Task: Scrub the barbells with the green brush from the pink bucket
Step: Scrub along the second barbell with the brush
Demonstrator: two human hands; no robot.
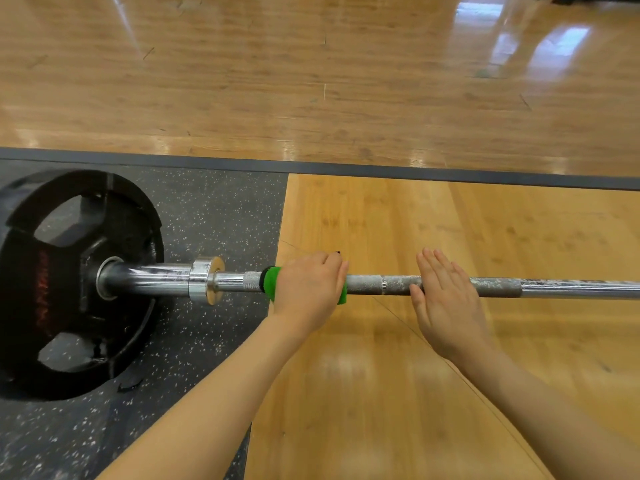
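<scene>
A steel barbell [554, 287] lies across the floor from left to right, its knurled shaft dull and whitish near the middle. My left hand [308, 289] is closed over the green brush [270, 282], which is pressed onto the shaft just right of the chrome collar [204, 280]. Green shows at both sides of that hand. My right hand [446, 303] rests flat on the shaft further right, fingers straight and together, thumb under the bar. The pink bucket is out of view.
A black weight plate [69, 282] sits on the barbell's left sleeve, standing on speckled black rubber matting [214, 209]. Light wooden platform boards [450, 220] lie under the shaft, a dark border strip behind them, then glossy wood flooring beyond.
</scene>
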